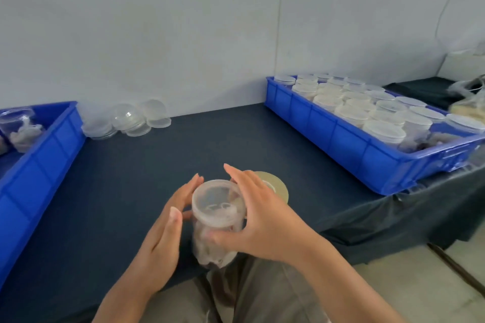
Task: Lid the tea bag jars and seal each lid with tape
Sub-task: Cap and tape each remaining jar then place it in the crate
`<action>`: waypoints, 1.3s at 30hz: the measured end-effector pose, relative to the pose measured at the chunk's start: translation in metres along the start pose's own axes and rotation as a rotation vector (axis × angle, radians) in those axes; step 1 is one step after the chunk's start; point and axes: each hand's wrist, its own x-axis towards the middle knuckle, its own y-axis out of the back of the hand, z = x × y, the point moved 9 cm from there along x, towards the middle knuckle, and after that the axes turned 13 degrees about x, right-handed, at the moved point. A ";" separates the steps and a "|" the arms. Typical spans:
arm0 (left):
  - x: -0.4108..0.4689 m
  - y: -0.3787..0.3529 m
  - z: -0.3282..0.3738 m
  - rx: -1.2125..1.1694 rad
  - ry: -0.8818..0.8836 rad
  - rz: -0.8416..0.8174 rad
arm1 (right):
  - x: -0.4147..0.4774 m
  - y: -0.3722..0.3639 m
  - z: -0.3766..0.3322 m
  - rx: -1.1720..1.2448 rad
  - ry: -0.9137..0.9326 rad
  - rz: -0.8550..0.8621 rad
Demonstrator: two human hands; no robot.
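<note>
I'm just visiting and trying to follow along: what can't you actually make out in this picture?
All in the head view.
Tape roll: mostly hidden behind the right hand.
Jar contents: blurred, partly behind the left hand.
Lid: too blurred to tell whether it is taped.
Left blue tray: cut off by the left edge.
Pale heap at the right edge: motion-blurred.
</note>
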 end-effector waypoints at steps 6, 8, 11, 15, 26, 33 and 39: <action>0.000 0.032 -0.041 -0.118 0.207 0.272 | -0.007 0.134 -0.008 0.115 -0.016 0.433; 0.000 0.036 -0.045 -0.133 0.221 0.302 | -0.011 0.193 -0.001 0.077 -0.082 0.608; -0.001 0.035 -0.046 -0.135 0.242 0.281 | -0.019 0.277 0.009 -0.157 -0.184 0.732; -0.001 0.035 -0.048 -0.130 0.255 0.286 | -0.030 0.365 0.036 -0.310 -0.363 0.738; -0.003 0.035 -0.053 0.014 0.267 0.241 | -0.044 0.430 0.159 -0.429 -0.725 0.666; -0.005 0.036 -0.055 0.062 0.279 0.231 | -0.040 0.399 0.200 -0.465 -0.853 0.401; -0.007 0.037 -0.051 0.121 0.278 0.226 | -0.042 0.388 0.206 -0.551 -0.973 0.294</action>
